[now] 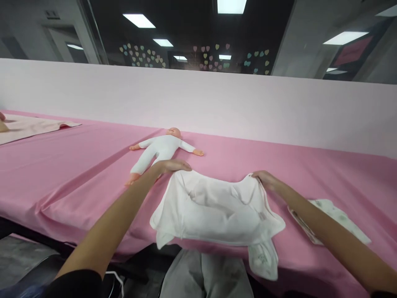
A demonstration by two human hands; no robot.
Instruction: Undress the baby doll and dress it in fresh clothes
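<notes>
A white baby garment (214,213) lies crumpled on the pink tablecloth (77,165), partly hanging over the near edge. My left hand (172,166) grips its far left corner with the fingers curled down over the cloth. Over at the far right corner, my right hand (265,179) pinches the fabric. A baby doll in a white suit (159,151) lies on its back just beyond my left hand, head toward the wall.
A folded patterned white cloth (333,217) lies under my right forearm. A pale pink cloth (27,126) lies at the far left, with part of another person's hand (2,122) on it. A light pink wall panel (217,103) backs the table.
</notes>
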